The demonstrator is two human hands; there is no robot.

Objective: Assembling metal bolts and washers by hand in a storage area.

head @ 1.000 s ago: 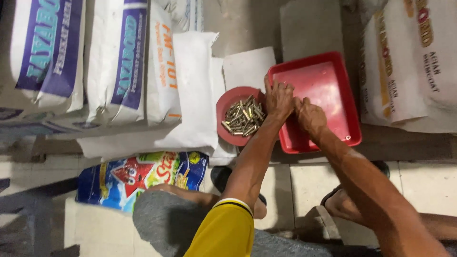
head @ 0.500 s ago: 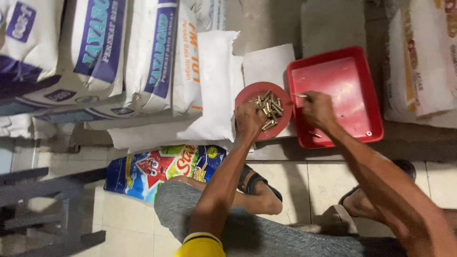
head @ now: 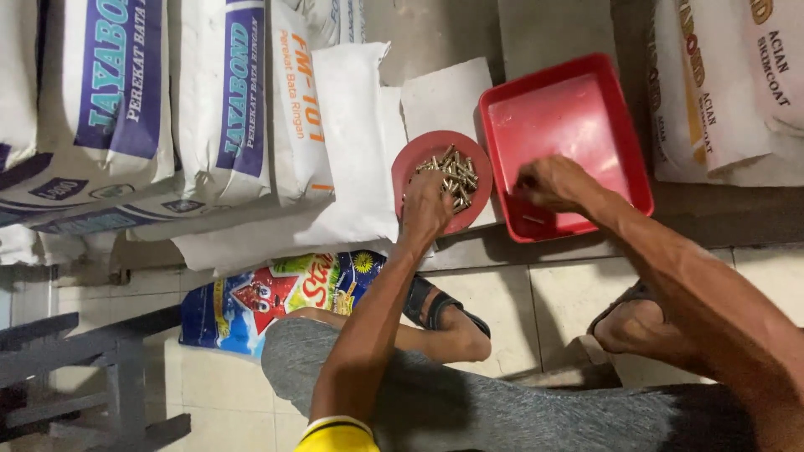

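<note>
Screws (head: 453, 172) — brass-coloured, small — lie heaped in a round red dish (head: 412, 164), pile sitting toward the dish's upper right. Long axes run every way; no common direction, though several lean diagonally up-right. Heads vs. tips too small to tell.

Left hand (head: 425, 207) rests on the dish's lower part, fingers curled down onto the near edge of the pile; whether it pinches a screw or just touches them, can't tell. Right hand (head: 548, 182) is over the red rectangular tray (head: 624, 134), fingers bunched and bent inward, knuckles up — grip contents hidden. One thin pale piece lies on the tray floor near its lower-left corner, just below the hand.

Dish and tray sit side by side, rims nearly touching, on a grey slab (head: 444, 96) and a raised ledge. Tray's long axis tilts slightly, upper-right corner furthest away. Most of the tray floor is bare toward the top right.

Edges: white cement sacks (head: 218, 109) crowd the dish's left; more sacks (head: 720, 84) press close to the tray's right. Open floor tiles (head: 536, 293) lie below the ledge, btw. the person's sandalled feet. Colourful bag (head: 276, 297) lies at lower left.
</note>
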